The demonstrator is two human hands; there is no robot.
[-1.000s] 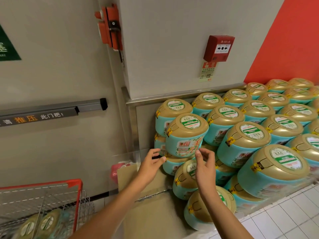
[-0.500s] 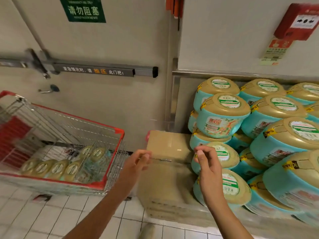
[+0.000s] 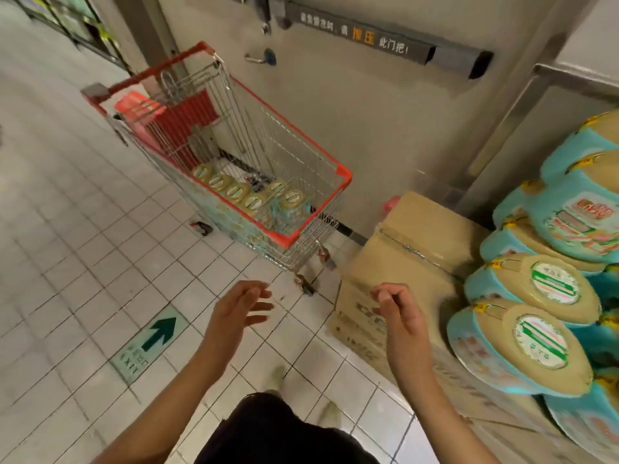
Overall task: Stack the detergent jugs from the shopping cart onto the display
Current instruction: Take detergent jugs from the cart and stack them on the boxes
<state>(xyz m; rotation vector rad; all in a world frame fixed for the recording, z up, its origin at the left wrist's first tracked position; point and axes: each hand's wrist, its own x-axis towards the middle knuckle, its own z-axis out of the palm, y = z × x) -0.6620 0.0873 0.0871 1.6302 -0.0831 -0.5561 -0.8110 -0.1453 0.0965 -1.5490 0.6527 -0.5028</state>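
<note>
The detergent jugs (image 3: 254,200) in the shopping cart (image 3: 345,177) are showing pale turquoise bodies and round tan tops with green-and-white labels. They are sitting low in the basket, tops facing up. Four are forming a row along the side wall nearer the person, with the line running from the handle end toward the front. At least two more are sitting beside them near the front, one wrapped in printed turquoise film.

More of the same jugs are sitting stacked on the display (image 3: 549,283) at the right edge. Their tan tops are tilting up and left toward the camera, so their long axes are leaning rather than standing plumb. The picture is blurred and the label text is unreadable.

The cart is standing on the white tiled floor (image 3: 83,246), its far side near a grey door with a push bar (image 3: 385,45). Its red-rimmed front corner is pointing toward a cardboard box (image 3: 418,236) that is touching the display. Open tiles are lying between the person and the cart, with a green arrow sticker (image 3: 150,339) on the left.

The left hand (image 3: 234,311) is hovering over the tiles with fingers relaxed and spread, holding nothing. The right hand (image 3: 398,306) is hanging in front of the box, fingers loosely curled and empty.
</note>
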